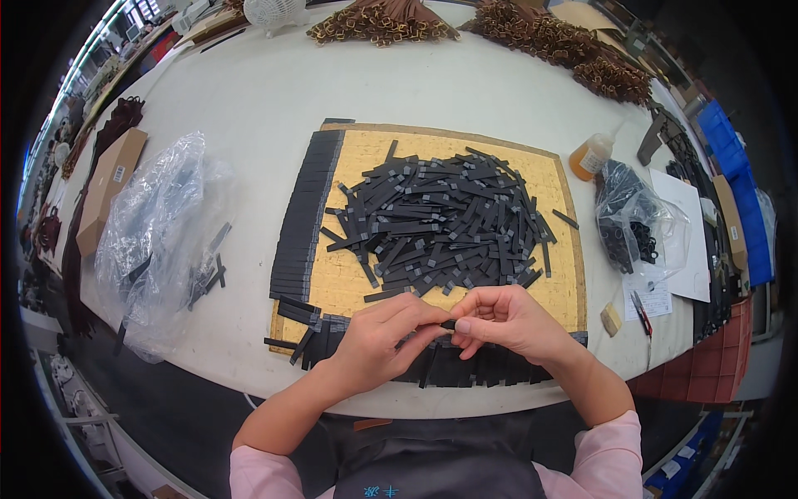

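My left hand (389,334) and my right hand (509,323) meet over the near edge of a yellow board (549,179). Between their fingertips is a short black strip (450,324), pinched from both sides and mostly covered by fingers. Just beyond the hands, a loose heap of black strips (449,220) with greyish ends covers the middle of the board. More black strips (306,216) lie in a neat overlapping row along its left edge. Another row of strips (465,368) runs along the near edge, partly under my hands and forearms.
Left of the board are a clear plastic bag (158,241) and a cardboard box (112,191). At right stand a glue bottle (592,158), a bag of black rings (632,224), a yellowish block (611,319) and red-handled scissors (641,313). Brown strap bundles (382,23) line the far edge.
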`<state>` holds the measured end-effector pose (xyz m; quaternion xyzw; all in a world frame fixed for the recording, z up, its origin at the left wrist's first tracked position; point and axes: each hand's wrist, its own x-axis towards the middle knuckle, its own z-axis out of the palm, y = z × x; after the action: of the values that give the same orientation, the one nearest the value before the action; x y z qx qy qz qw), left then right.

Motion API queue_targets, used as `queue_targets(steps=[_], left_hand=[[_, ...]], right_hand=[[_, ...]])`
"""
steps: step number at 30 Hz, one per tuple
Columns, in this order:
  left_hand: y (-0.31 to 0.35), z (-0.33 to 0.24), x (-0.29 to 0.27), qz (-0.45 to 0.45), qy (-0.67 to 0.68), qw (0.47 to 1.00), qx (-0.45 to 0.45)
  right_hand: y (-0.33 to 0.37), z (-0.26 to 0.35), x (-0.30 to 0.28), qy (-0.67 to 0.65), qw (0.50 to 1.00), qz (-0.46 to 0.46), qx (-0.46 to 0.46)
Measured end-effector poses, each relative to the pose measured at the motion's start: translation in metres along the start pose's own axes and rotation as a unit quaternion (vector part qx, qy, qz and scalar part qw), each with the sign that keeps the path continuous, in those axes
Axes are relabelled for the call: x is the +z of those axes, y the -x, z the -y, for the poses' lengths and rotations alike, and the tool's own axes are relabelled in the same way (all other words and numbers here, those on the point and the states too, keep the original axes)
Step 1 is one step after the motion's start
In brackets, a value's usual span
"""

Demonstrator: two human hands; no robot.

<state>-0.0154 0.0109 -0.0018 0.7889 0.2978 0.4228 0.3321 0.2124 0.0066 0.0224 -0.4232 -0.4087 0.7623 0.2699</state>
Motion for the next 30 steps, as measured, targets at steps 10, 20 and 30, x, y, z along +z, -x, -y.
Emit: queue_targets(steps=[10, 20, 30], left_hand=[[0.005, 0.004, 0.005, 0.029, -0.035, 0.999, -0.018], [0.004, 0.004, 0.006, -0.026, -0.006, 1.0, -0.014], [0.001, 0.002, 0.001, -0.065, -0.032, 0.997, -0.022]], right_hand=[[-0.014, -0.01, -0.003, 0.008, 1.0, -0.001, 0.024], [-0.022, -0.008, 0.006, 0.012, 0.999, -0.017, 0.039], [-0.006, 0.003, 0.012, 0.143, 0.98, -0.059, -0.125]])
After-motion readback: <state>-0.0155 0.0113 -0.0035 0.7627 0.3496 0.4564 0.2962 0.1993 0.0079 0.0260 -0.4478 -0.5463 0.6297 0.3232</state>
